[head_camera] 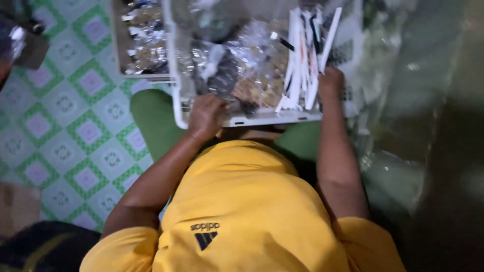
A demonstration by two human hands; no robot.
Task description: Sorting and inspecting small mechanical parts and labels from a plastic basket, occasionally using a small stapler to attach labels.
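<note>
Left hand (pixel 205 115) curled at near rim of white plastic crate (pixel 177 108), fingers among clear crinkled wrappers (pixel 242 60); grip unclear. Right hand (pixel 330 83) closed on bundle of white sticks (pixel 305 60) standing against crate's right side. Open tiled floor (pixel 75 126) lies left; plastic sheeting (pixel 393 100) crowds right edge.

— Underfoot? Floor (pixel 75 131) tiled in green and white squares with pale purple centres.

— Top left? A flat box (pixel 138 43) full of crinkled silvery wrappers, just beside the white bin.

— Far right? Clear plastic sheeting (pixel 398 126), rumpled, dim and blurred.

— Lower left corner? Brown cardboard (pixel 17 206), with a dark bundle (pixel 45 249) below it, too dark to tell apart.
</note>
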